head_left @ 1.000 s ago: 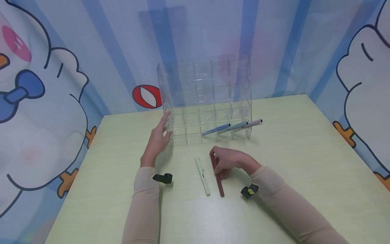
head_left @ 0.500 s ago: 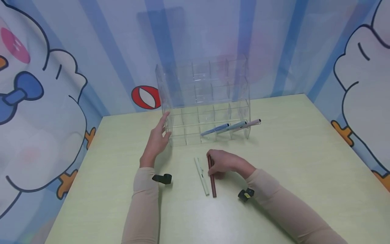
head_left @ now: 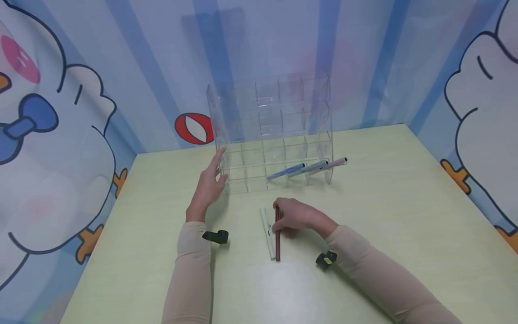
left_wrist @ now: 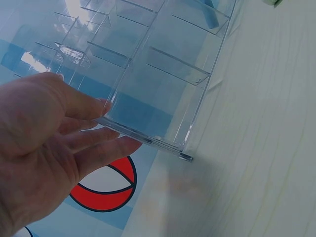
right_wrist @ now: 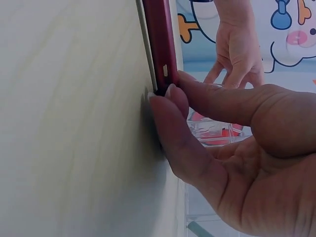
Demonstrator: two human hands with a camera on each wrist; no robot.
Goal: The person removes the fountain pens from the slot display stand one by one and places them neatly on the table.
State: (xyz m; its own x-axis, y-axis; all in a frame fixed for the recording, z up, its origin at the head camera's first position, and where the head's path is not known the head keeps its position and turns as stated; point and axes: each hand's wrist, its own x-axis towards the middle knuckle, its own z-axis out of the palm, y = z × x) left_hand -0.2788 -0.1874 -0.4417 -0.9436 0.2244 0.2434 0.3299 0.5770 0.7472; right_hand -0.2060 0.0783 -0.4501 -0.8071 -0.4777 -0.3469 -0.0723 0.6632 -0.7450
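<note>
Right hand (head_left: 293,214): you pinch the dark red pen (head_left: 277,245).
Left hand (head_left: 207,185): you grip the clear rack (head_left: 273,153) at its eight o'clock.
Pale green pen (head_left: 267,234): just beside, nine o'clock.

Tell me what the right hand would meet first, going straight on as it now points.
Probably the slim pale green pen, beyond the slim dark red pen the right hand pinches; any gap is unclear.

The right hand (head_left: 295,215) hides part of the slim dark red pen (head_left: 277,246) in the head view; the left wrist view's top edge cuts off the clear acrylic compartment rack (left_wrist: 109,54).
</note>
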